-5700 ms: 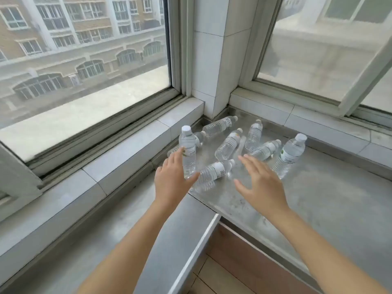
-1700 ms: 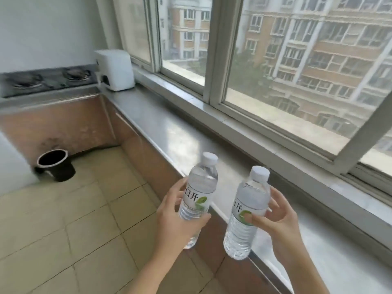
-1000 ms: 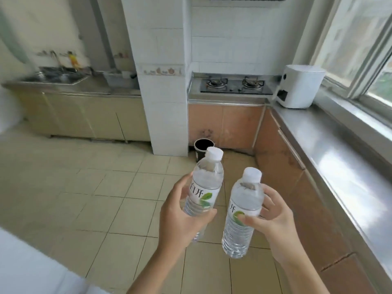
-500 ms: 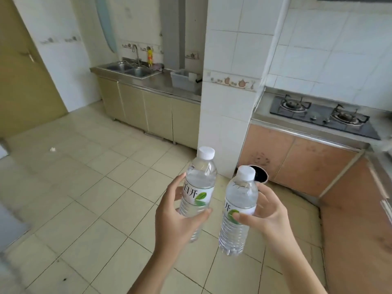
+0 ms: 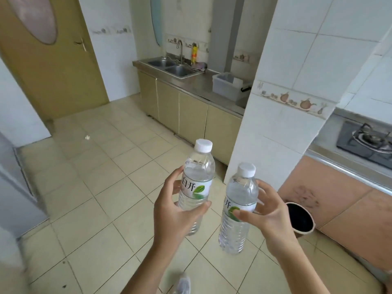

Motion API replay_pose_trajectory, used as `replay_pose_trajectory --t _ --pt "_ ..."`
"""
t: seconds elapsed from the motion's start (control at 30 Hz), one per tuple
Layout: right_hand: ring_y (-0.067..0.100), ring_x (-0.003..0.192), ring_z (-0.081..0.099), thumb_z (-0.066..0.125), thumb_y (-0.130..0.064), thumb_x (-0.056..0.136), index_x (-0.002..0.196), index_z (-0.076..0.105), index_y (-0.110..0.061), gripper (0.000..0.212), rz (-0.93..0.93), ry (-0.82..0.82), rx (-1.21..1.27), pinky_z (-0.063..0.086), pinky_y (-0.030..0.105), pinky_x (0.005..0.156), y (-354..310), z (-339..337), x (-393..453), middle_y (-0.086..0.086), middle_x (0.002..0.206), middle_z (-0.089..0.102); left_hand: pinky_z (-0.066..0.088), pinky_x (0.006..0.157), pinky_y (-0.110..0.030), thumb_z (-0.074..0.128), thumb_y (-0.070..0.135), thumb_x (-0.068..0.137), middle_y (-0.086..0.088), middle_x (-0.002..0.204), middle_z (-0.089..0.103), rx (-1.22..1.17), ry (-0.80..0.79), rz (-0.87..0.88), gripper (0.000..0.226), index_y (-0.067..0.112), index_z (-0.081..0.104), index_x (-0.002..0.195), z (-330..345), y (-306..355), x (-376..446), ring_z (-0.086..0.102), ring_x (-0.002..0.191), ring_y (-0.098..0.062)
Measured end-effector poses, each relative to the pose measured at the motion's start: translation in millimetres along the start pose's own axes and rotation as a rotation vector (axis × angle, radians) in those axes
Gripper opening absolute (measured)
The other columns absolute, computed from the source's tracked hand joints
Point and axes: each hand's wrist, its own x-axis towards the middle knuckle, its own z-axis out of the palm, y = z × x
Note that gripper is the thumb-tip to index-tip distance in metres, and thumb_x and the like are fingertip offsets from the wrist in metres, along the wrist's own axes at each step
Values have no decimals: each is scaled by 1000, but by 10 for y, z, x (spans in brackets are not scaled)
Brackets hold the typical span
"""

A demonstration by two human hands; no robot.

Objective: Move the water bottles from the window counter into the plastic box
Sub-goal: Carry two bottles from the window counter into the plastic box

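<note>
I hold two clear water bottles upright in front of me, each with a white cap and a white label with a green leaf. My left hand (image 5: 171,213) grips the left water bottle (image 5: 198,179) around its lower half. My right hand (image 5: 269,213) grips the right water bottle (image 5: 240,198) at its label. A clear plastic box (image 5: 228,85) sits on the steel counter right of the sink, partly hidden by a white tiled pillar. The window counter is out of view.
A white tiled pillar (image 5: 286,92) stands ahead on the right. Left of it run beige cabinets (image 5: 182,113) under a double sink (image 5: 169,66). A gas stove (image 5: 369,141) is at the right edge, a black bin (image 5: 300,217) on the floor below it. A tan door (image 5: 51,60) is at far left.
The view has swung left from the stove toward the sink counter and door. Both hands keep the same hold on their bottles.
</note>
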Motion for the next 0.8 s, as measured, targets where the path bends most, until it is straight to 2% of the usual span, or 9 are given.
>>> replay_pose_trajectory --t 0.23,0.4,0.5,0.6,0.8 --pt "26 95 69 86 -2 48 108 63 -30 70 0 15 41 56 42 79 5 254 1549 3 109 71 52 85 -30 94 24 52 17 105 65 24 -15 24 90 52 49 125 410 -403 1509 59 104 -9" --pt "26 94 69 87 -2 48 110 62 -30 73 1 42 44 56 41 76 -30 299 2538 1 110 71 53 83 -33 93 30 51 28 106 60 3 3 6 90 63 45 119 762 -643 2470 57 106 -4" --pt "27 93 69 89 5 49 110 63 -30 74 -20 45 29 56 42 78 -6 304 3204 2 109 71 55 82 -39 94 29 51 22 105 63 14 9 15 90 58 47 122 1026 -835 3055 58 105 -5" --pt "26 91 70 87 1 48 108 63 -29 72 -37 35 32 57 43 77 42 329 3929 3 109 71 55 82 -39 94 28 51 21 105 63 35 18 16 90 55 48 123 1327 -1037 3656 58 104 -4" --pt "24 89 70 86 3 45 114 61 -19 76 -69 -29 70 57 31 70 46 407 5435 4 109 71 55 82 -37 92 35 51 20 108 64 84 58 6 89 53 48 126 1852 -1311 4877 59 104 -3"
